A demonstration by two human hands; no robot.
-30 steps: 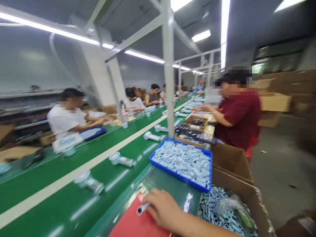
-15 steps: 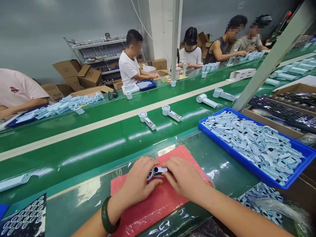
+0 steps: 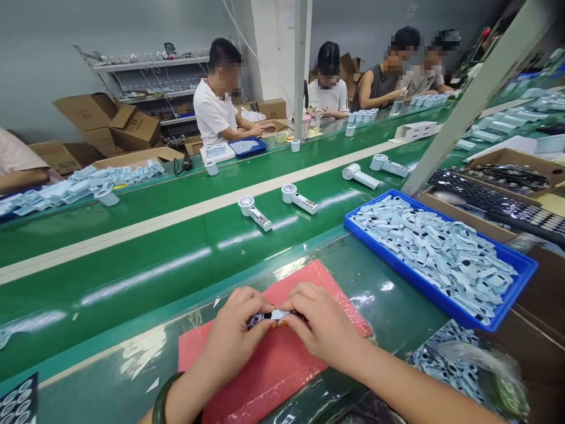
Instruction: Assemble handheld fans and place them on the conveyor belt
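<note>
My left hand (image 3: 233, 338) and my right hand (image 3: 320, 324) meet over a red mat (image 3: 269, 374) at the near edge of the bench. Between their fingertips they pinch a small white and black part (image 3: 270, 316), mostly hidden by the fingers. A dark green bangle (image 3: 161, 403) sits on my left wrist. A blue tray (image 3: 516, 297) full of several small pale blue parts lies to the right of my right hand.
A green conveyor belt (image 3: 145, 250) runs past in front, carrying white handheld devices (image 3: 253, 213) (image 3: 299, 199) (image 3: 361, 176). Several seated people work along its far side. Cardboard boxes (image 3: 507, 162) of dark parts stand at right, a slanted metal post (image 3: 463, 109) rises behind the tray.
The view swung from far down the line to my own bench. My left hand joined my right on the small part over the red mat, and both hands closed tighter around it.
</note>
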